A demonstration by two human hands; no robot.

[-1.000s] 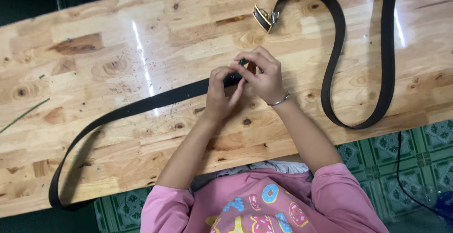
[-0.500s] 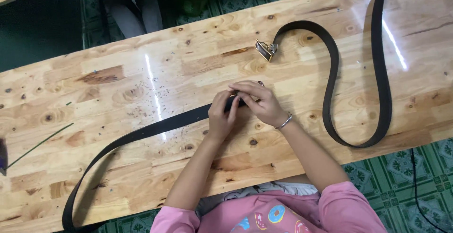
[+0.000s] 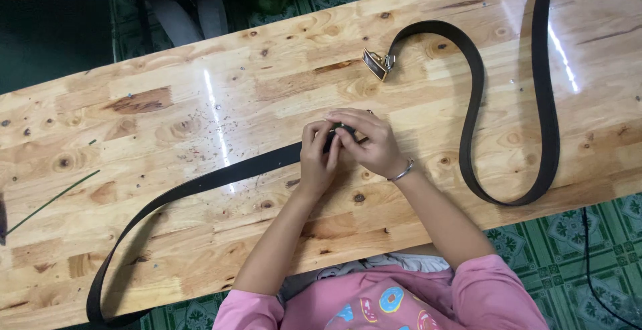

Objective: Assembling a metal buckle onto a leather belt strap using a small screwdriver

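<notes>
Item: dark belt point(image 3: 221, 177) — one end is being worked between both hands on the wooden desk point(image 3: 167, 102).

Left hand point(image 3: 316, 158): the grip is closing on the belt end from the near side, fingers curled over the strap. Right hand point(image 3: 372, 144), a thin bracelet point(image 3: 402, 170) at its wrist: the grip is pinching the same end from the far side, fingertips pressing together over a small dark part. What that part is cannot be told; the fingers are covering it.

Position relative to the grip: the belt end is sitting inside both grips, and the strap is running away to the left of them, curving toward the desk's near edge and looping over it.

Second belt point(image 3: 545, 102): lying well to the right of the grip, snaking in an S — its metal buckle point(image 3: 378, 62) resting just beyond the hands, apart from them.

Handling note, as a judgement: the left grip is best kept pressing the strap flat against the desk while the right fingertips are doing the fine work, so the end is not twisting.
</notes>
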